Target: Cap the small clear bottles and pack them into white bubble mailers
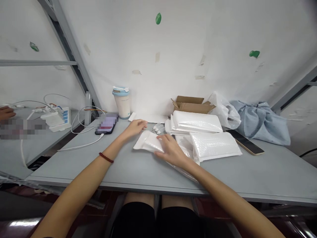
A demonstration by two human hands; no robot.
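A white padded bubble mailer (151, 141) lies at a slant on the grey table in front of me. My right hand (172, 150) holds it from above at its right part, thumb and fingertips against its surface. Just beyond its far left edge is my left hand (135, 128), its fingers curled in; whatever they may pinch is hidden. Several small clear-and-grey pieces (158, 128), too small to name, sit between the two hands. To the right, one bubble mailer (216, 145) lies over others, and a stack of white mailers (196, 121) rises behind it.
Along the wall stand a lidded cup (122, 103), an open cardboard box (190, 105), a clear plastic bag (226, 114) and a blue cloth bundle (262, 122). A cabled phone (107, 124) lies left, another phone (245, 142) right. Another person's hand (6, 113) shows beside a power strip (60, 120).
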